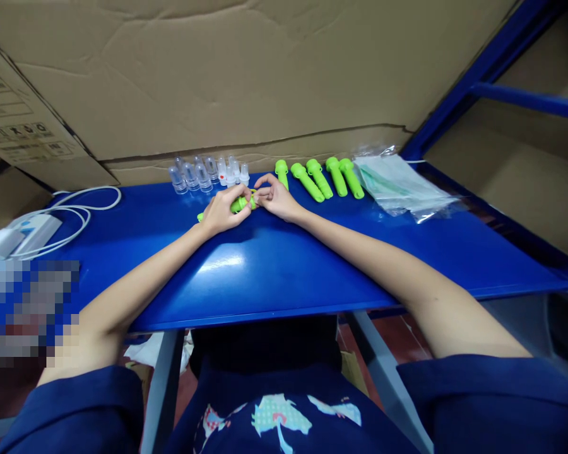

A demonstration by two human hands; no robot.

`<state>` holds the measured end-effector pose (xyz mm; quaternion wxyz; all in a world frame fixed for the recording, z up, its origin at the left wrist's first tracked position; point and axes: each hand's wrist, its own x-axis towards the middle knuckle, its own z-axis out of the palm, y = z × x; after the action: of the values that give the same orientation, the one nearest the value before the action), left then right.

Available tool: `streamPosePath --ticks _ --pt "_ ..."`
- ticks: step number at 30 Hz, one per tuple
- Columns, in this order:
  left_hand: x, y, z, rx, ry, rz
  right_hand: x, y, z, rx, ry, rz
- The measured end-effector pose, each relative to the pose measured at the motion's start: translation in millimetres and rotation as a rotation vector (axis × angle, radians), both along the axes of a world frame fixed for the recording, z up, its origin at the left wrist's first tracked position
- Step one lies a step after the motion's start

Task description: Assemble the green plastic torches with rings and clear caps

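My left hand (223, 211) is wrapped round a lime-green plastic tube with a wider head (239, 205), which lies slanted just above the blue table. One end of the tube sticks out below my left palm. My right hand (275, 199) pinches at the tube's head end, its fingers bent against the rim; part of the head is hidden behind the fingertips. Several similar green tubes (310, 180) lie in a row to the right of my right hand. Several clear plastic caps or vials (189, 176) stand behind my left hand, with small white-based clear pieces (231, 173) beside them.
A clear plastic bag with pale sheets (400, 183) lies at the back right of the blue table (284, 271). White cable (88, 208) and a white power strip (40, 232) are at the left. Cardboard (246, 82) stands along the back; a blue frame (473, 82) rises at the right.
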<state>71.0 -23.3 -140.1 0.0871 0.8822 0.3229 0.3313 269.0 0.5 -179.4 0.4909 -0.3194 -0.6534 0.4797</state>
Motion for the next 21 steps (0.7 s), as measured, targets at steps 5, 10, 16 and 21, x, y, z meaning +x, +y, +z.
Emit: streamPosePath --ticks 5,10,16,21 --pt "1.3 0.1 0.6 0.012 -0.011 -0.007 -0.3 -1.5 1.9 0.02 0.014 0.008" --pt "1.7 -0.7 2.3 0.001 0.011 0.025 -0.4 -5.5 5.5 0.009 0.027 0.003" --pt "0.8 -1.8 4.5 -0.009 0.019 -0.032 0.6 -7.7 6.5 0.018 0.034 0.039" --pt "0.0 0.3 1.5 -0.006 0.021 -0.024 1.5 -1.2 0.2 0.027 0.013 0.058"
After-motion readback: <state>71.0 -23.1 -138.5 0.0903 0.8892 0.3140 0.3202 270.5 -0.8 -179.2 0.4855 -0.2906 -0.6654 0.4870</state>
